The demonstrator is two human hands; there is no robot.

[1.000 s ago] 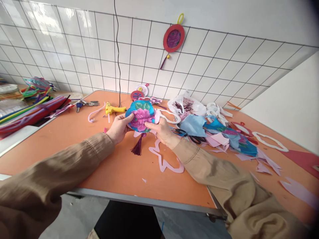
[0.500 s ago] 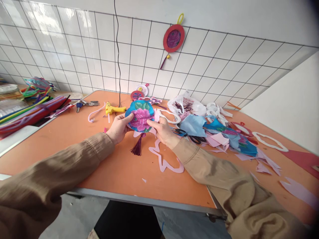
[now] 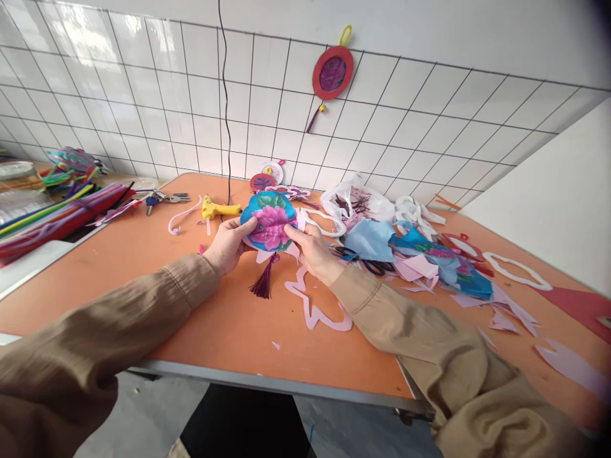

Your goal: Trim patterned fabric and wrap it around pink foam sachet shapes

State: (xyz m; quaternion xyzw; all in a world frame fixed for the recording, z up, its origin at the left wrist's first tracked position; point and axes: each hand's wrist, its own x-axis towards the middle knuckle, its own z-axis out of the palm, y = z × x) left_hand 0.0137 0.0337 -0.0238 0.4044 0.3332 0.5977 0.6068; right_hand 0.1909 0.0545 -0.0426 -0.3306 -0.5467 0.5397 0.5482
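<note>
A round ornament of blue fabric with a pink flower (image 3: pixel 270 224) is held up over the orange table (image 3: pixel 210 331). My left hand (image 3: pixel 226 246) pinches its left edge, thumb on the front. On the right edge, my right hand (image 3: pixel 315 252) grips it, thumb on the fabric near the flower. Pale pink material shows behind the fabric. A dark purple tassel (image 3: pixel 262 280) hangs below it. The fingers behind the ornament are mostly hidden.
A yellow glue gun (image 3: pixel 219 208) lies behind my left hand. A pink cut-out outline (image 3: pixel 317 312) is near my right wrist. Scissors (image 3: pixel 377 266), blue fabric (image 3: pixel 370 238) and paper scraps lie to the right. Pipe cleaners (image 3: pixel 67 219) are at the left; a red ornament (image 3: pixel 333 73) hangs on the wall.
My right thumb has shifted slightly right and up on the ornament's fabric. The ornament's lower edge sits slightly higher, and its tassel has swung a little. Both hands keep their hold.
</note>
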